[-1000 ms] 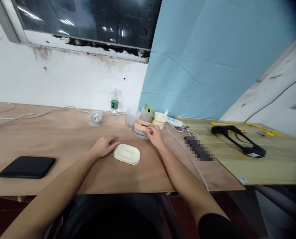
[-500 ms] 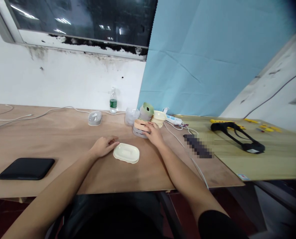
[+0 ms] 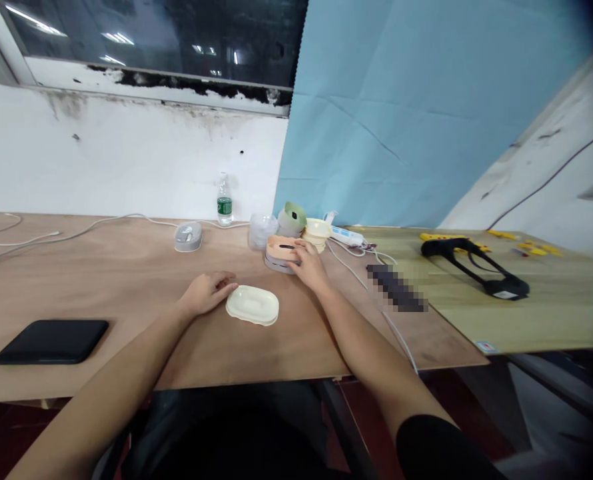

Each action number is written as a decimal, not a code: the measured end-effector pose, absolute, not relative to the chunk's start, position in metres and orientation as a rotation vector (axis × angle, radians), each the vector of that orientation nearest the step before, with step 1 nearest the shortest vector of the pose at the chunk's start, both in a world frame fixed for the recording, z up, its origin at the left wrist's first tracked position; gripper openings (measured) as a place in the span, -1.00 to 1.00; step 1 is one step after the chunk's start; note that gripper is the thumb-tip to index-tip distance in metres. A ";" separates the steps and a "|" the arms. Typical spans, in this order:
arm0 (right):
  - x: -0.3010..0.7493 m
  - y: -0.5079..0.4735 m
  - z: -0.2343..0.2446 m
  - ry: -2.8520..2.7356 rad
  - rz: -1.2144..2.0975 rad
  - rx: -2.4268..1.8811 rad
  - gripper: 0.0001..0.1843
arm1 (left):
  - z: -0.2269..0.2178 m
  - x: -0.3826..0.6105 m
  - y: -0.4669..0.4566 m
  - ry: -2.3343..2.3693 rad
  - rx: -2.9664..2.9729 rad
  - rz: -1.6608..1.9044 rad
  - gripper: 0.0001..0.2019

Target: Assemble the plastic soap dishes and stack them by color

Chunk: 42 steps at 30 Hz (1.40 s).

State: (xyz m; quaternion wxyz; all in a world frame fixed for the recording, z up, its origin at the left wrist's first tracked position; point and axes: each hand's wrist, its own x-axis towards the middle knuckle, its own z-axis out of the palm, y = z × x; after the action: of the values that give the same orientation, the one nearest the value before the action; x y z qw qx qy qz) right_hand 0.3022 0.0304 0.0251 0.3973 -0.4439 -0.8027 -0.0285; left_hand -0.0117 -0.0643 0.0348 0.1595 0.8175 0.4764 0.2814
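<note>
A cream oval tray lies on the brown tabletop in front of me. My left hand rests at its left, fingers stretched out and the thumb at the tray's edge. Farther back, my right hand grips the right side of a peach-coloured rounded piece with a dark slot on top. This piece sits on a grey base, partly hidden by my fingers. Behind them stand clear plastic containers, a green-and-grey rounded piece and a stack of cream pieces.
A grey rounded box and a water bottle stand toward the wall. At left lies a flat black case. To the right are a white power strip, cables, a pixelated dark object and a black strap-like frame.
The peach piece was tilted and now lies flatter on the grey base, with my right hand still on it. My left hand has stayed beside the tray. The view has shifted slightly.
</note>
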 end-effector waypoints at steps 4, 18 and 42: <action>0.303 0.032 0.024 -2.025 -0.095 -1.157 -0.75 | 0.034 -0.013 -0.064 1.366 2.328 0.770 -0.52; 0.280 0.006 0.040 -1.899 -0.212 -0.898 -0.74 | 0.025 0.006 -0.069 1.102 2.659 0.598 -0.12; 0.338 0.040 0.041 -0.971 0.080 -0.980 -0.57 | 0.030 -0.015 -0.064 1.280 2.394 0.928 -0.40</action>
State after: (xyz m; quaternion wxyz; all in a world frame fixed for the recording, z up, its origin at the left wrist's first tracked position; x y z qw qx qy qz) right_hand 0.3382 0.0402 0.0411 0.7706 -0.4520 -0.4479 0.0367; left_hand -0.0154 -0.0636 0.0295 0.1360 0.8268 0.4419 0.3204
